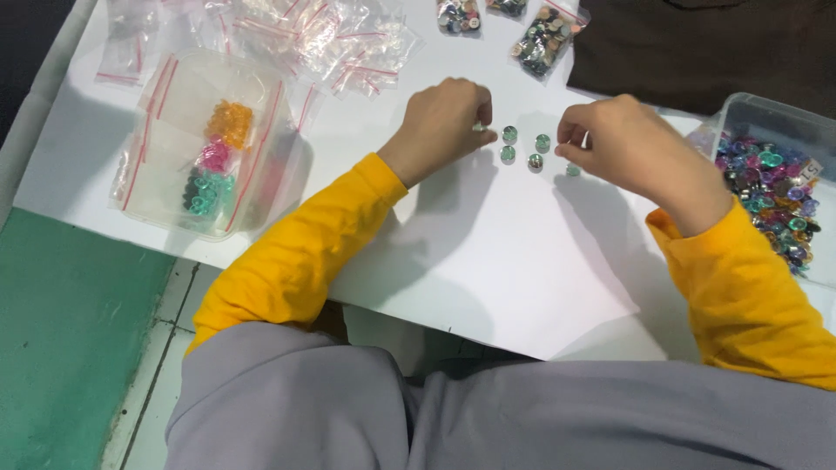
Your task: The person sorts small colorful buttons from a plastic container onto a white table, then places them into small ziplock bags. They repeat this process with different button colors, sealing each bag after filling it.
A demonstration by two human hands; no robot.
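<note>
White paper covers the counter (488, 261) under my hands, with green floor and pale tiles showing past its near-left edge. My left hand (442, 122) rests knuckles-up on the sheet, fingers curled in narrow; its fingertips pinch at something small and greenish at the edge of a cluster of green gems (522, 148), though I cannot tell whether it is actually lifted. My right hand (629, 144) sits just beside the same cluster from the other side, fingers bent close together with the tips down near the gems; whether it holds one I cannot tell either. The gems lie loose on the paper between the two hands, a handful of round, teal-green pieces set near one another.

To my right stands a clear plastic bin (766, 117) filled with mixed coloured gems (771, 196) in purple, green and blue. To my left is a clear box (170, 113) lined with zip bags, holding an orange bag of beads (230, 122), a pink one (214, 157) below it and a green one (202, 191) nearest me. Beyond that box lies a heap of empty zip bags (322, 39) with red seals. At the far edge sit small filled bags of mixed gems (544, 39), next to a dark brown cloth (697, 52).
</note>
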